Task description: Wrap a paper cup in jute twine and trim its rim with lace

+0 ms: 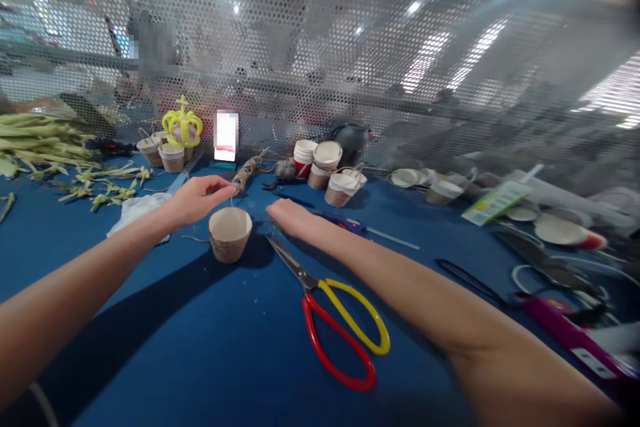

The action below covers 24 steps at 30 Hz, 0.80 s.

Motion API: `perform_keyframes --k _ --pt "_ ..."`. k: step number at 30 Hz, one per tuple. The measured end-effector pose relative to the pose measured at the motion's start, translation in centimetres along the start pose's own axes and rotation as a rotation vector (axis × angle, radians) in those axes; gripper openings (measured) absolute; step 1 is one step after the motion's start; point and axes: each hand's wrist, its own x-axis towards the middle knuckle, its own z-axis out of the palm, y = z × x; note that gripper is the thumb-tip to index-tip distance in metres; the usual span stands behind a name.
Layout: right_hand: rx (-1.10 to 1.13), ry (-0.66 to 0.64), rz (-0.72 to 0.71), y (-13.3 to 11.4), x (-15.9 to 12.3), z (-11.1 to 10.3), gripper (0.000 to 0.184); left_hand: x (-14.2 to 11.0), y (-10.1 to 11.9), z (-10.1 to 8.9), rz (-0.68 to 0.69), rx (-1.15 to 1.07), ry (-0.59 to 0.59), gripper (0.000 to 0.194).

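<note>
Surroundings: a blue-covered bench [200, 360] backed by a perforated metal screen [350, 47]; green leaf strips [40, 140] lie at its far left edge, with a yellow crown-shaped ornament [183, 123] and small paper cups behind.
Far edge: a cluster of brown and white paper cups [327, 173] stands by the screen, a twine-wrapped stick [246, 173] just left of it.
Right edge: paper lids, black tools and a magenta-handled tool [560, 327].
In the way: red-and-yellow-handled scissors [333, 310] lie closed under the right forearm, blades pointing to the cup.
Cup: a brown twine-wrapped paper cup [230, 233] stands upright mid-bench, between both hands.
Left hand [197, 200]: thumb and forefinger pressed together on a thin strand of twine [233, 199] above the cup.
Right hand [290, 217]: palm down, just right of the cup; whether its fingers grip anything cannot be told.
</note>
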Motion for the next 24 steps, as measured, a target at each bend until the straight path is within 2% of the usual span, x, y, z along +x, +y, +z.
perform_keyframes --k 5,10,12,15,17,20,23,24 --pt "-0.011 -0.01 -0.023 -0.9 0.6 -0.1 0.03 -1.1 0.0 -0.6 -0.021 0.138 -0.026 0.016" --pt "0.053 0.021 0.014 -0.7 0.9 0.1 0.031 -0.6 -1.6 -2.3 -0.049 0.248 -0.044 0.008" --pt "0.106 0.062 0.046 0.0 0.7 0.0 0.03 -0.5 -2.0 -2.8 -0.074 0.246 -0.106 0.012" --pt "0.219 0.177 0.104 1.0 -0.6 -0.5 0.029 -0.8 -1.6 -2.8 -0.164 0.251 -0.288 0.027" --pt "0.312 0.27 0.141 1.3 -2.4 -0.9 0.021 -1.0 -0.8 -2.2 -0.183 0.285 -0.355 0.033" --pt "0.474 0.383 0.192 1.3 -7.1 -1.3 0.008 -1.1 0.4 -1.3 -0.15 0.366 -0.359 0.035" --pt "0.643 0.452 0.223 1.9 -13.4 -0.2 0.011 -1.0 1.1 -0.6 -0.101 0.488 -0.357 0.029" --pt "0.827 0.54 0.263 2.5 -15.5 0.7 0.014 -1.1 1.3 -0.4 -0.088 0.507 -0.363 0.027"
